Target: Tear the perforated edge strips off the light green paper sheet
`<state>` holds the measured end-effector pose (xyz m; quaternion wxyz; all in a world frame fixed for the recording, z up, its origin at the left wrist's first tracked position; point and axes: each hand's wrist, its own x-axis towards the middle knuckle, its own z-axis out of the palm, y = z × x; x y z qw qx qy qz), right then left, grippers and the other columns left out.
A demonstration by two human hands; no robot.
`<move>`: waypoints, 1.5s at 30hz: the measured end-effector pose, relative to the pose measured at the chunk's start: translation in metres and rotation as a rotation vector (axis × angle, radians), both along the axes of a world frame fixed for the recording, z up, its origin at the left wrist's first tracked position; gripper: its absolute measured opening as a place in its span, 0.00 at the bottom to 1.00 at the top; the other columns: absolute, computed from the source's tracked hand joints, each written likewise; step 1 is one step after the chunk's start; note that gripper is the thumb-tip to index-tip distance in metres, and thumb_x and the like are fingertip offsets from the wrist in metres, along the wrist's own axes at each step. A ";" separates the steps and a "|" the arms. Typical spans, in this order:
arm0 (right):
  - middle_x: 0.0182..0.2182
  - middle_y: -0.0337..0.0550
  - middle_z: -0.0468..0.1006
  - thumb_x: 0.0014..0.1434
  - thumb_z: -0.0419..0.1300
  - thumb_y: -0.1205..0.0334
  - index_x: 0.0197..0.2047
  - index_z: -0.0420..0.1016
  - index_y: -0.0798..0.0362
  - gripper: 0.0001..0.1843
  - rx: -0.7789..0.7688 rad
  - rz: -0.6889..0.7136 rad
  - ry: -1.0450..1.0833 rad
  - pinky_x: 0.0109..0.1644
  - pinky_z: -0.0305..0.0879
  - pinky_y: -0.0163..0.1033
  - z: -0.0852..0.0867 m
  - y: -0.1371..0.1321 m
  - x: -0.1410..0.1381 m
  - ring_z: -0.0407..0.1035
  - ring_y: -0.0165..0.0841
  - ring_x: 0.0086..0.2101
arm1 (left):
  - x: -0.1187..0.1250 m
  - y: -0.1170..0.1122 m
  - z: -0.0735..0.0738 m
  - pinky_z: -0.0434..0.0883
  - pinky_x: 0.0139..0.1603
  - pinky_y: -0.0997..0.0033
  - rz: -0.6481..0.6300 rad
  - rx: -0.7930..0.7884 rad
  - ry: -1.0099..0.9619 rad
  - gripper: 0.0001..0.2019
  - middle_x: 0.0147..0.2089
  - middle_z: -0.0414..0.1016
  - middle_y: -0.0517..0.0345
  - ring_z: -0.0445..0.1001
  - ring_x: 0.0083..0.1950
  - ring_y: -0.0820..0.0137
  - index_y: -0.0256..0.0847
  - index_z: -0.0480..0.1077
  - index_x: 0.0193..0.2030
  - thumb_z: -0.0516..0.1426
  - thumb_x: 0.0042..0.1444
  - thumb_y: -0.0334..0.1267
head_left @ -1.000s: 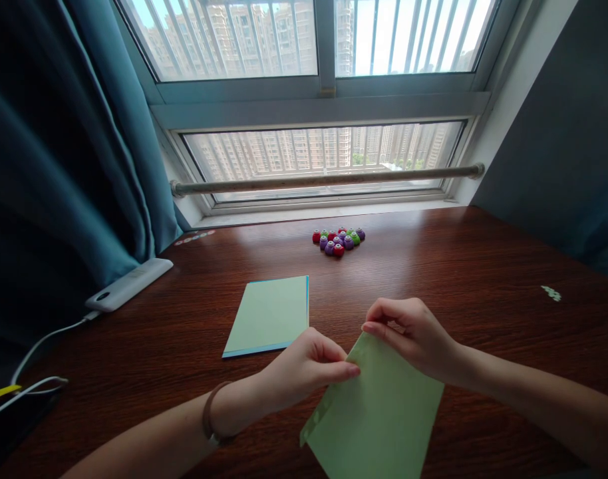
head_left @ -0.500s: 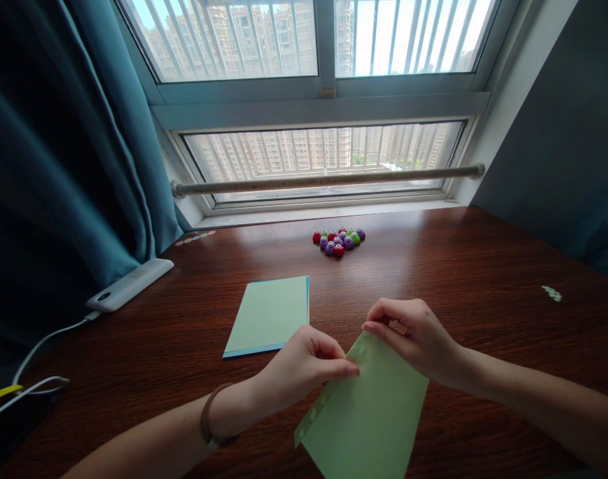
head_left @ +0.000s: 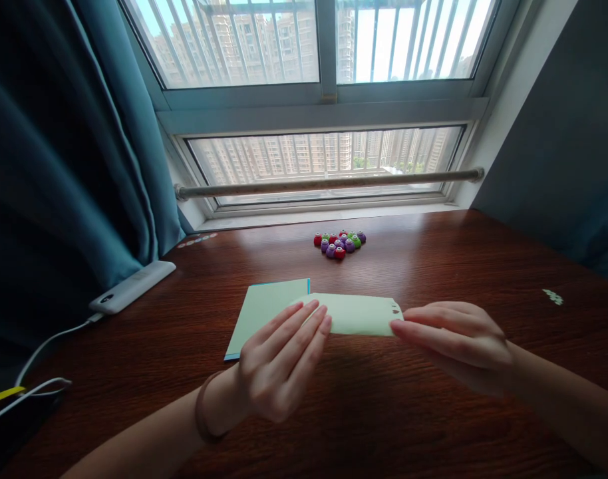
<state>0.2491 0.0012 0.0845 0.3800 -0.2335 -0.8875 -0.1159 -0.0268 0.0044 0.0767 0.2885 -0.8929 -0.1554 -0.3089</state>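
Note:
A light green sheet of paper (head_left: 358, 314) is held level above the dark wooden table (head_left: 434, 266), seen almost edge-on. My left hand (head_left: 279, 362) grips its left end, fingers stretched along it. My right hand (head_left: 454, 342) pinches its right end with fingers extended. A small cut-out notch shows at the sheet's right edge. Behind the left hand, a stack of green paper (head_left: 264, 313) with a blue sheet under it lies flat on the table.
A cluster of red, purple and green beads (head_left: 340, 243) sits near the window sill. At the left edge lies a white power bank (head_left: 132, 286) with a cable (head_left: 39, 346). Small paper cut-outs (head_left: 552, 296) lie at the right. Teal curtains hang on both sides.
The green sheet has swung up from hanging toward me to lying nearly level across both hands. Both hands moved apart and their fingers straightened. The camera tilted down slightly.

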 end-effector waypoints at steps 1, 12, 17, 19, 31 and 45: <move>0.36 0.39 0.77 0.61 0.52 0.67 0.45 0.72 0.48 0.11 0.011 0.041 -0.018 0.36 0.70 0.32 0.001 0.001 0.000 0.71 0.30 0.34 | 0.000 0.000 0.000 0.70 0.51 0.60 0.009 0.029 0.010 0.12 0.46 0.73 0.42 0.68 0.53 0.60 0.27 0.68 0.46 0.49 0.58 0.28; 0.39 0.46 0.77 0.60 0.52 0.71 0.47 0.70 0.57 0.12 0.017 0.107 -0.017 0.43 0.72 0.34 -0.046 0.025 0.024 0.71 0.34 0.42 | 0.014 0.018 -0.041 0.73 0.47 0.59 -0.042 0.064 0.039 0.15 0.42 0.74 0.37 0.71 0.49 0.56 0.21 0.69 0.43 0.44 0.57 0.24; 0.38 0.44 0.76 0.58 0.52 0.73 0.38 0.71 0.55 0.09 -0.069 0.005 -0.109 0.40 0.70 0.37 -0.089 0.036 0.043 0.70 0.33 0.39 | 0.027 0.024 -0.079 0.73 0.45 0.59 -0.046 -0.019 0.051 0.14 0.41 0.75 0.38 0.73 0.46 0.58 0.23 0.70 0.42 0.45 0.55 0.23; 0.42 0.45 0.75 0.57 0.53 0.69 0.37 0.71 0.55 0.07 -0.129 -0.105 -0.220 0.40 0.68 0.41 -0.094 0.037 0.037 0.69 0.35 0.39 | 0.032 0.024 -0.091 0.73 0.44 0.60 -0.034 -0.042 0.040 0.14 0.39 0.75 0.40 0.73 0.45 0.60 0.25 0.70 0.40 0.45 0.55 0.23; 0.30 0.47 0.73 0.61 0.50 0.70 0.37 0.71 0.58 0.09 0.006 0.013 -0.274 0.35 0.59 0.40 -0.113 0.002 -0.019 0.64 0.33 0.32 | 0.051 0.005 -0.101 0.71 0.44 0.62 -0.082 -0.161 0.057 0.12 0.36 0.73 0.47 0.72 0.43 0.63 0.29 0.69 0.39 0.44 0.58 0.26; 0.26 0.44 0.69 0.59 0.48 0.72 0.32 0.69 0.57 0.09 -0.119 0.020 -0.252 0.33 0.60 0.39 -0.114 0.000 -0.023 0.62 0.33 0.29 | 0.049 0.010 -0.097 0.69 0.47 0.62 -0.081 -0.243 0.148 0.08 0.32 0.70 0.54 0.71 0.42 0.67 0.33 0.68 0.37 0.48 0.58 0.27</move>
